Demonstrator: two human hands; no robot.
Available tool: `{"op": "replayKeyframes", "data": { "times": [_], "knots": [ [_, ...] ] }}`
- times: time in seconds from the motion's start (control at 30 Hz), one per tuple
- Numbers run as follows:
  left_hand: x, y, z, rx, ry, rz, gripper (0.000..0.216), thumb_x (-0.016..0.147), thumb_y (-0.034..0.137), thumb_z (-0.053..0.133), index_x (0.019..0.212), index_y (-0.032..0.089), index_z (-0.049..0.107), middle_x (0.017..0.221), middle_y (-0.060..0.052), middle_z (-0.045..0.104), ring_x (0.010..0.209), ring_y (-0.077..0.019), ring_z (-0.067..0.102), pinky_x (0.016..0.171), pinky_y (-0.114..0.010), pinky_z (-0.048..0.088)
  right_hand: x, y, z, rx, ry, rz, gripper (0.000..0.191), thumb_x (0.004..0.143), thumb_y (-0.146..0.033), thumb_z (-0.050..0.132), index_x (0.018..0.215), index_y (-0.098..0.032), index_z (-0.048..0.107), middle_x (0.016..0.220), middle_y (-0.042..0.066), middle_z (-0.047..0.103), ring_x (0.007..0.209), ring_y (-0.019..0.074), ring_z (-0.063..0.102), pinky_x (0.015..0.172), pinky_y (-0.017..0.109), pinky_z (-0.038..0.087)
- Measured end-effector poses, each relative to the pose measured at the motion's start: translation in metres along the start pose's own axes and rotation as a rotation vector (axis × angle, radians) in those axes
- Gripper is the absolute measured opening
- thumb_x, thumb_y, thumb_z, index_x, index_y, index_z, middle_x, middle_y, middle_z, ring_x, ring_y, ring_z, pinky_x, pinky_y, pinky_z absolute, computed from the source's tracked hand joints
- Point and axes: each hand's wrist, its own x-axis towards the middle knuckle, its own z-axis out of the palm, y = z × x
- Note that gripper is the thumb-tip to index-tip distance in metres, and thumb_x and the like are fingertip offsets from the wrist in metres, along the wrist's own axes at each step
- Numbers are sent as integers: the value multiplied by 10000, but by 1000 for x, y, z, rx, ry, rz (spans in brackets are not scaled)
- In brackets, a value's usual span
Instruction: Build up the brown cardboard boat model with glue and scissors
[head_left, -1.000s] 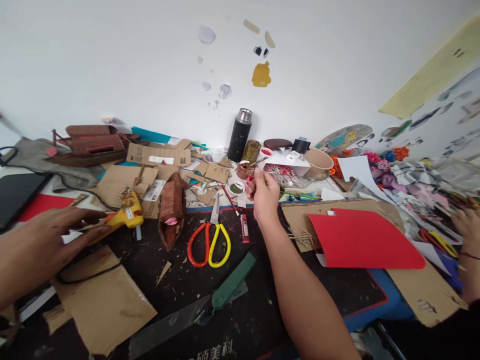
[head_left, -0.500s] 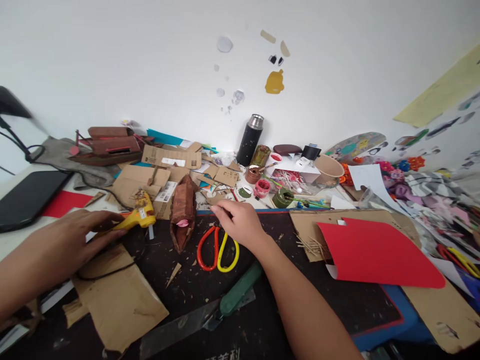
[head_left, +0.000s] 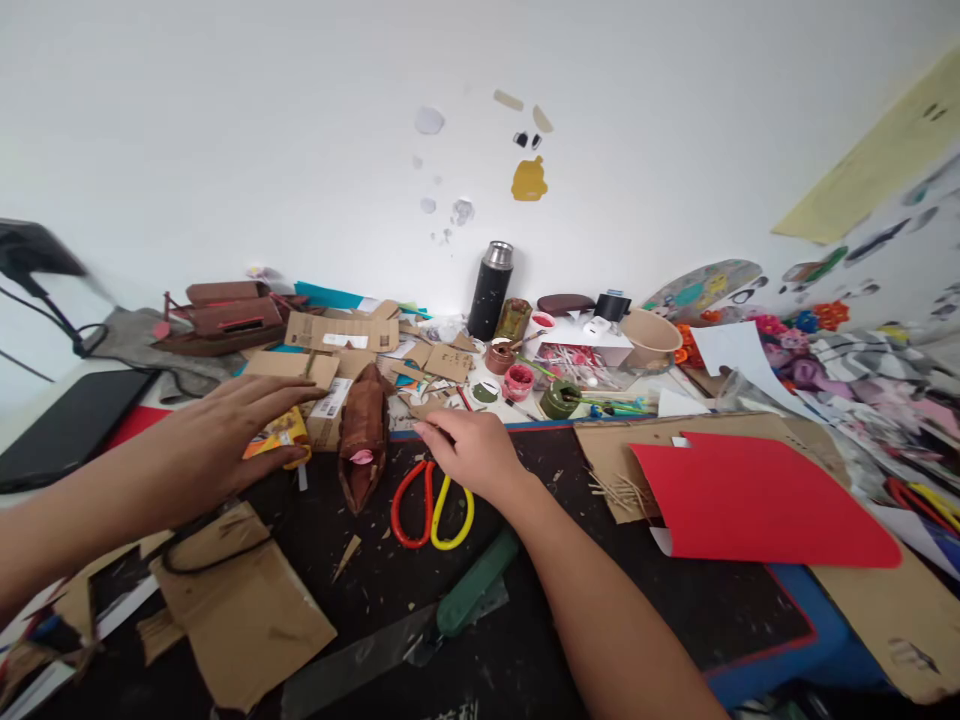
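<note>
My left hand (head_left: 240, 435) is open, fingers stretched out and thumb apart, over a yellow hot glue gun (head_left: 287, 435); its fingertips point at a small brown cardboard boat (head_left: 365, 430). The boat lies on the dark mat, a bit of pink inside its near end. My right hand (head_left: 476, 452) is closed in a pinch to the right of the boat; whatever its fingertips hold is too small to make out. Just below it lie scissors with one red and one yellow handle (head_left: 452, 530). A green-handled cutter (head_left: 476, 585) lies nearer to me.
Cardboard pieces (head_left: 244, 605) lie at the front left. Paint pots (head_left: 517, 381), scraps and a black flask (head_left: 491, 292) stand along the wall. At the right is red sheet material (head_left: 757, 500) on cardboard. A larger brown model boat (head_left: 232, 320) sits at the back left.
My left hand has let go of the glue gun and moved up and right over it, toward the boat. My right hand keeps its pinch in nearly the same place. The view has shifted slightly.
</note>
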Motion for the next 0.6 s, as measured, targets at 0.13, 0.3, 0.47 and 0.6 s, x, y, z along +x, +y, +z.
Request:
{"op": "replayKeyframes", "data": {
  "times": [0.13,0.3,0.47,0.6],
  "knots": [
    [26,-5,14,-80,-11,28,721,968,663,475,1490,188,624,1569,-155,638,1468,-367,560,1243,-500,414,0,-3,-1,-44,-27,-9,373,1152,-417,530,959,-213,775,900,40,824,809,181,728,677,298,369],
    [50,-6,26,-128,-41,63,792,954,762,462,1481,195,631,1585,-147,628,1453,-369,569,1228,-483,422,1,-5,-6,-78,-60,-3,405,1170,-445,484,1014,-213,777,965,46,837,866,185,737,671,301,366],
    [57,1,26,-180,-129,42,792,933,782,482,1471,222,636,1563,-126,652,1407,-367,604,1197,-464,452,2,-7,-7,-76,-72,-12,404,1170,-455,485,1041,-206,777,990,49,841,873,183,745,644,305,353],
    [59,8,15,-193,-111,69,606,1000,584,506,1446,192,630,1550,-138,661,1414,-341,594,1213,-469,419,2,-8,-7,-75,-72,-26,417,1172,-462,480,1030,-201,773,1005,54,846,881,187,756,630,311,346]
  ]
}}
